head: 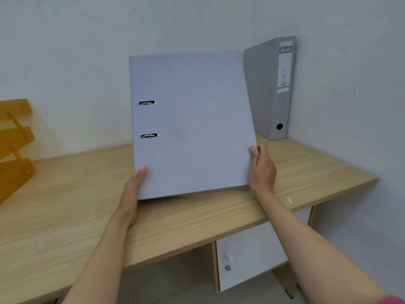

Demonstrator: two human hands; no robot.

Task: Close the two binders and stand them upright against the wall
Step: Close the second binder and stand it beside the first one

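A closed pale grey binder [192,123] is held up above the wooden desk [197,216], its flat cover facing me with two metal ring slots near its left edge. My left hand [133,189] grips its lower left corner, thumb on the cover. Its lower right edge is clasped by my right hand [262,170]. A second grey binder [269,91] stands upright in the far right corner, closed, leaning against the wall [87,51], its labelled spine with a round finger hole facing me.
An orange stacked letter tray [15,145] sits at the desk's left edge. Below the desk at the right is a white cabinet door [247,255] with a lock. The desk's right edge lies near the side wall.
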